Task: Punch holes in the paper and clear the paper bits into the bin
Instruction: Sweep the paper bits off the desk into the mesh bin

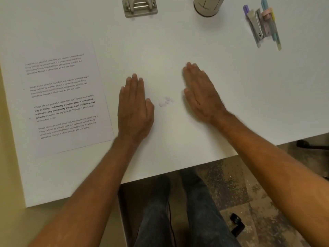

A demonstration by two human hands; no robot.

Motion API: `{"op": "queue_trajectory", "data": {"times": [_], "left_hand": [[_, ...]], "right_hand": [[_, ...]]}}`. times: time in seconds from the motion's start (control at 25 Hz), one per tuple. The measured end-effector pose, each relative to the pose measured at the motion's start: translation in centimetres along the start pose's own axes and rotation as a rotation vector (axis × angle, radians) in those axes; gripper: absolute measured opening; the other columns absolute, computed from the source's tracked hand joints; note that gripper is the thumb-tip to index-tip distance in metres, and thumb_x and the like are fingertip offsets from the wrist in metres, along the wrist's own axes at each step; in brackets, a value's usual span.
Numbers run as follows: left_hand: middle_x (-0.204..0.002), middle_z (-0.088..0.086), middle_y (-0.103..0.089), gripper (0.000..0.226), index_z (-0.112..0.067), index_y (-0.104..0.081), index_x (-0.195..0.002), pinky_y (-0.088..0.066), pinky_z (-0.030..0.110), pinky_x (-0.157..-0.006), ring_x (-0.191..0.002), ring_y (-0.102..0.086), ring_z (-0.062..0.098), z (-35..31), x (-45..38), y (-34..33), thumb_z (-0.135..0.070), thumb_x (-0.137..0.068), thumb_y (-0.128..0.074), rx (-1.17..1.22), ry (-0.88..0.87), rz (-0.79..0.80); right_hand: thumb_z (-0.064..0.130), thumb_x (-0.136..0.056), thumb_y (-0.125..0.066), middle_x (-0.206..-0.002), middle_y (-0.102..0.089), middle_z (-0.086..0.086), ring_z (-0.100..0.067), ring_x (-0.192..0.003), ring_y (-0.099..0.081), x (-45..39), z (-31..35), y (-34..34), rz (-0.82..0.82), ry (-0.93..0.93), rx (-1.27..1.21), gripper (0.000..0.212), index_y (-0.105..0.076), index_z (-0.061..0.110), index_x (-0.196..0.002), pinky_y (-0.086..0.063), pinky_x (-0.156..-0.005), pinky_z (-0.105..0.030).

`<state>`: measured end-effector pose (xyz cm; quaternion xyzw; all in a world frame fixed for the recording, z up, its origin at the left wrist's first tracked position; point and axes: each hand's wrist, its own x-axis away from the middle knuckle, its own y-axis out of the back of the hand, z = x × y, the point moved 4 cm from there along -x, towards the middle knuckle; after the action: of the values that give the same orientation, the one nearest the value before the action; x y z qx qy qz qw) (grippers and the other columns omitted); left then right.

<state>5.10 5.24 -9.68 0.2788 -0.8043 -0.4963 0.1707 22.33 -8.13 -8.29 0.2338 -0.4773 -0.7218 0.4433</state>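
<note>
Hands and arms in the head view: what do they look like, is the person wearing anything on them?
Both the left hand and the right hand are bare: no gloves, and no rings, watch or bands that show. Both forearms are bare as far as the frame's edge, with no sleeve in view. Below the table edge the legs are in dark blue jeans.

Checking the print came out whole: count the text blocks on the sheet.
4, stacked down the sheet at the table's left: top, second, third, partly bold, bottom. None look hidden.
</note>
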Motion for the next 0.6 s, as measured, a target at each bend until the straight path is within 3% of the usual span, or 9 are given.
{"op": "queue_trajectory", "data": {"times": [0.36, 0.6], "left_hand": [[-0.170, 0.016, -0.020, 0.058, -0.001, -0.024, -0.160, -0.009, 0.042, -0.132, -0.160, -0.014, 0.027, 0.4, -1.1, -0.2, -0.022, -0.106, -0.027, 0.025, -0.038, -0.001], [-0.171, 0.016, -0.018, 0.057, -0.001, -0.023, -0.161, -0.011, 0.046, -0.132, -0.161, -0.012, 0.028, -0.5, 0.8, -0.7, -0.019, -0.106, -0.029, -0.004, -0.097, 0.032]], "right_hand": [[0.029, -0.111, -0.032, -0.170, -0.020, -0.016, -0.026, -0.160, -0.014, 0.5, 5.6, -4.1, 0.168, 0.450, 0.120, 0.057, -0.023, 0.003, -0.161, -0.014, -0.130, -0.042], [0.027, -0.111, -0.031, -0.170, -0.018, -0.018, -0.025, -0.160, -0.012, 5.3, 5.8, -4.7, 0.278, 0.596, 0.100, 0.055, -0.025, 0.002, -0.160, -0.014, -0.130, -0.044]]}}
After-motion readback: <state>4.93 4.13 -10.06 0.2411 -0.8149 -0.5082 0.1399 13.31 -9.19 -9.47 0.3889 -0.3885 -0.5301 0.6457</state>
